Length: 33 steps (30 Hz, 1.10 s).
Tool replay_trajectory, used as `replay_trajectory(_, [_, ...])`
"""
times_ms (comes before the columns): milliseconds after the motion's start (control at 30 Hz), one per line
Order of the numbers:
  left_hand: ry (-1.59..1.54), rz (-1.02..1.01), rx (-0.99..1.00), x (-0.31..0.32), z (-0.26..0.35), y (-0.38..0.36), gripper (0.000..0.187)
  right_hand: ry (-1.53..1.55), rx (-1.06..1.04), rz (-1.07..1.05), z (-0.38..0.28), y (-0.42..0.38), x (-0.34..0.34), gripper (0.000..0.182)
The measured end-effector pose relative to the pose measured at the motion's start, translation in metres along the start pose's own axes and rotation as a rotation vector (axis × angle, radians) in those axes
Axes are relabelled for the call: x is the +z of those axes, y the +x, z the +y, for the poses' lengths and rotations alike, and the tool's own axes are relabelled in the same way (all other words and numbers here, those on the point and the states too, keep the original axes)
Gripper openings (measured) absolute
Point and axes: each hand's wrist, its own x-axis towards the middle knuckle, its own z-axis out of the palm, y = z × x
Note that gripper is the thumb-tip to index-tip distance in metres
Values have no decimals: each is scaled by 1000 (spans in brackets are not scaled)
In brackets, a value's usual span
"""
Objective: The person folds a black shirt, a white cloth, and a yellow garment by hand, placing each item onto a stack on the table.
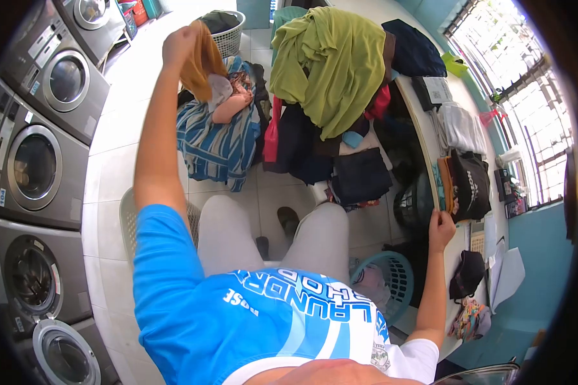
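At the upper left, my left hand (181, 46) is closed on a mustard cloth (205, 64), which hangs down over a pile with a blue-and-white striped cloth (218, 141). A pink piece (231, 110) and a white piece lie beside it. My right hand (442, 228) has its fingers curled at the edge of the white counter (424, 138), just below a row of folded clothes (448, 186); what it grips, if anything, is hard to make out. A large green cloth (327, 61) lies on a heap in the middle, above folded dark clothes (361, 176).
Grey front-loading machines (35, 163) line the left side. A white basket (228, 42) with clothes stands at the top, a light blue basket (398, 289) near my right thigh. Dark clothes (467, 274) lie on the counter, below a barred window (533, 109).
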Motion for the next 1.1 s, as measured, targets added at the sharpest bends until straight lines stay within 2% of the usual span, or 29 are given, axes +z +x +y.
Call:
replay_trajectory(67, [-65,96,186,-59,60,5,43,-32,15,-3,-1,-1,-1,29])
replay_trajectory(133, [-261,128,409,-107,118,-10,30,-44,4,35,0,-2,2,29])
replay_trajectory(167, [-298,194,758,-146,179,-38,32,-68,21,11,3,-3,2,27])
replay_trajectory(200, [-353,117,666,-170,206,-67,21,-79,5,33,5,-4,4,26])
replay_trajectory(233, [-413,39,579,-180,224,-84,18,-98,-7,58,7,-5,6,24])
replay_trajectory(267, [-195,127,709,-175,202,-73,22,-129,23,48,10,-6,7,22])
replay_trajectory(300, [-15,108,790,-191,214,-88,17,-119,49,90,12,-7,11,21])
replay_trajectory(333, [-49,164,891,-192,214,-101,16,-132,106,71,17,-8,16,22])
replay_trajectory(400, [-140,116,795,-202,243,-159,19,45,291,-53,-18,-7,6,25])
replay_trajectory(433, [-144,2,666,-205,254,-187,12,132,356,-201,-31,-7,5,25])
replay_trajectory(467, [-127,-89,685,-203,256,-208,11,339,392,-374,-43,-10,9,25])
replay_trajectory(500, [-206,-157,851,-196,256,-222,17,481,299,-419,-87,-9,-12,22])
replay_trajectory(533, [-322,-333,806,-187,254,-240,16,789,303,-534,-103,-19,-5,17])
replay_trajectory(600, [-666,-608,903,-150,266,-281,15,749,-174,-664,-136,-19,-29,25])
replay_trajectory(633, [-745,-742,809,-134,263,-300,13,883,-243,-771,-152,-20,-33,34])
replay_trajectory(733, [-916,-1049,535,-118,278,-336,10,1175,-238,-937,-190,-18,-56,46])
replay_trajectory(800, [-1146,-1142,311,-108,284,-349,10,1287,-268,-1047,-191,-17,-56,51])
replay_trajectory(833, [-1254,-1176,182,-108,288,-354,11,1361,-162,-1120,-192,-14,-63,55])
replay_trajectory(867, [-1359,-1202,47,-108,291,-357,12,1384,-131,-1184,-191,-10,-70,55])
replay_trajectory(933, [-1371,-1329,94,-108,291,-355,15,1428,-68,-1316,-185,-3,-83,54])
replay_trajectory(1033, [-1345,-1557,191,-106,291,-349,19,1367,-103,-1406,-178,-3,-94,48])
replay_trajectory(1067, [-1326,-1641,228,-105,292,-347,20,1273,-201,-1400,-177,-2,-97,43])
replay_trajectory(1100, [-1364,-1752,219,-104,294,-347,30,1178,-295,-1391,-176,-1,-100,38])
